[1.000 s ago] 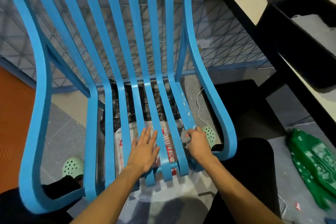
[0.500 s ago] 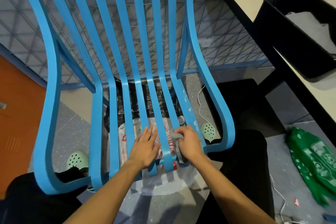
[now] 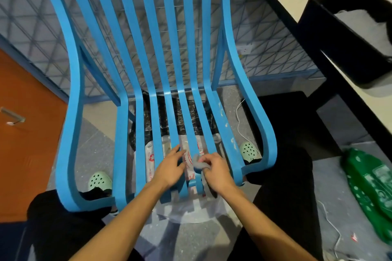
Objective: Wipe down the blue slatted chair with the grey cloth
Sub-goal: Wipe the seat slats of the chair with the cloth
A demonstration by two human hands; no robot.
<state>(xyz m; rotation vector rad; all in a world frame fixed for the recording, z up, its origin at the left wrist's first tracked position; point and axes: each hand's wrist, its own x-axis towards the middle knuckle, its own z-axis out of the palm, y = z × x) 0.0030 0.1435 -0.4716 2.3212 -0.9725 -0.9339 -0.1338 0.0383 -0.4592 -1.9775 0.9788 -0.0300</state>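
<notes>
Shifted leftward, right hand (image 3: 216, 172) clutches grey cloth (image 3: 198, 163); left hand (image 3: 169, 167) lies flat on slats (image 3: 224, 125).

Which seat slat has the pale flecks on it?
The rightmost seat slat, just inside the right armrest: pale flecks dot it, while the other slats look plain blue. The right hand holds the grey cloth just left of it.

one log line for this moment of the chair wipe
area: seat front | right hand: grips grey cloth on blue slatted chair seat | left hand: rests flat on seat beside it
</notes>
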